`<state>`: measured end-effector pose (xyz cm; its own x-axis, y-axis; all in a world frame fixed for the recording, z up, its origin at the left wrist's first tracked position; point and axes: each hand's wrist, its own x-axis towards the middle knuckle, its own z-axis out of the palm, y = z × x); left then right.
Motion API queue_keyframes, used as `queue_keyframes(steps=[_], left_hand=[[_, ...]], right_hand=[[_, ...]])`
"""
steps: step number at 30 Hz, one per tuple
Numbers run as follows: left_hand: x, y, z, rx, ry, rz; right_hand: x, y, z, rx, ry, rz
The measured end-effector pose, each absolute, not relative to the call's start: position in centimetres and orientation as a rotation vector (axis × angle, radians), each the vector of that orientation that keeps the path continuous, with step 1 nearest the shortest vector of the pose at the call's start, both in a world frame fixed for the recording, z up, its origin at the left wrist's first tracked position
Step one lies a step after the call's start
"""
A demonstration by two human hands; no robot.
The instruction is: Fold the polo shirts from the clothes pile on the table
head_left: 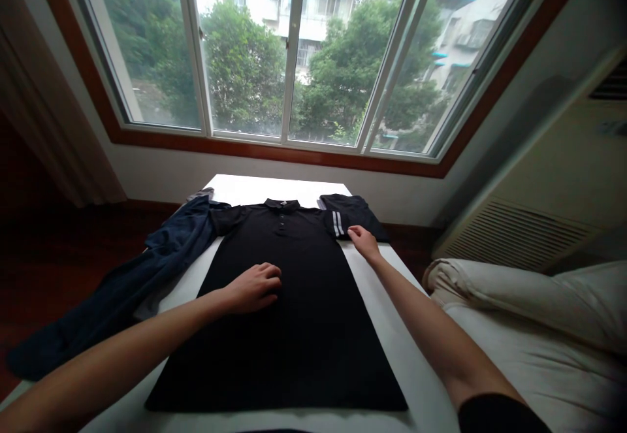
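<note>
A black short-sleeved polo shirt (294, 328) lies spread front up, its collar at the far end and its hem toward me. My left hand (255, 287) is over the middle of the shirt, palm down, fingers loosely bent and apart, holding nothing; whether it touches the cloth I cannot tell. At the right sleeve (337, 223), which has two white stripes, my right hand (363, 240) has thumb and fingers closed on the cuff edge. Part of the fingertips' hold is hidden.
The shirt lies on a white table (274, 188). Dark blue clothing (161, 250) hangs over its left edge, and folded dark clothing (355, 206) sits at the far right. A pale sofa (529, 328) stands right, near an air conditioner (533, 230). A window (284, 152) is beyond.
</note>
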<state>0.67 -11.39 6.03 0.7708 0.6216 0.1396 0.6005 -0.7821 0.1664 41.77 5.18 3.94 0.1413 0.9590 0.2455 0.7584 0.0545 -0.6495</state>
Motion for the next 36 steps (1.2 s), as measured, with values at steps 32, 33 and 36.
queue_keyframes(steps=[32, 33, 36], left_hand=[[22.9, 6.1, -0.2, 2.637, 1.205, 0.300], [22.7, 5.9, 0.0, 2.649, 1.170, 0.292], [21.7, 5.0, 0.4, 2.695, 1.046, 0.296]], right_hand=[[39.3, 14.3, 4.8, -1.642, -1.689, 0.206], [38.7, 14.2, 5.0, -1.620, -1.693, 0.219], [36.9, 14.1, 5.2, -1.540, -1.730, 0.290]])
